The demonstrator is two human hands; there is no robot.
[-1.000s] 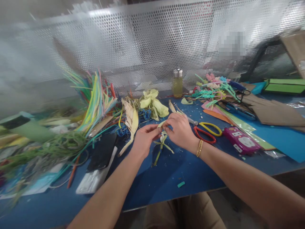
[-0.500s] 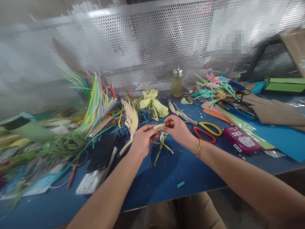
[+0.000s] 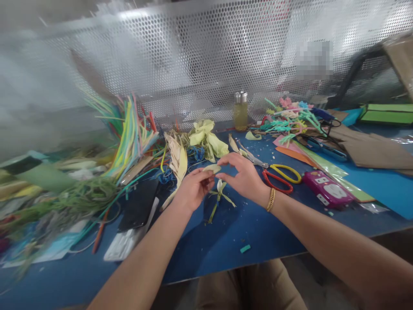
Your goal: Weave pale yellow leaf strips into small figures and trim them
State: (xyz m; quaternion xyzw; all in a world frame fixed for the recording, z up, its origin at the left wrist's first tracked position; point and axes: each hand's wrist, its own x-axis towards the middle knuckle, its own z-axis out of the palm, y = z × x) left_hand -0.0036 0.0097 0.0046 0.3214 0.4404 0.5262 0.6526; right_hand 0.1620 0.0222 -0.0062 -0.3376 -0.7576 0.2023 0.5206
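Pale-green strip point(image 3: 211, 168) pinched in left hand point(image 3: 192, 189); right hand point(image 3: 243, 175) thumb and fingers parted beside it, contact unclear. Leafy stem point(image 3: 219, 197) just below.

Cropped blue sheet point(image 3: 389, 187) (right edge)

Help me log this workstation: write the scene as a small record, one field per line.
Left hand: holds a pale strip between thumb and fingers
Right hand: thumb and fingers parted by the strip's right end; contact unclear
Near the hands: small green flower-like piece on the blue table
Right wrist: gold bracelet
Tool: red-and-yellow-handled scissors, right of the hands
Left side: flat black device overlapping a white packet
Right side: purple box
Back: upright silver-capped bottle
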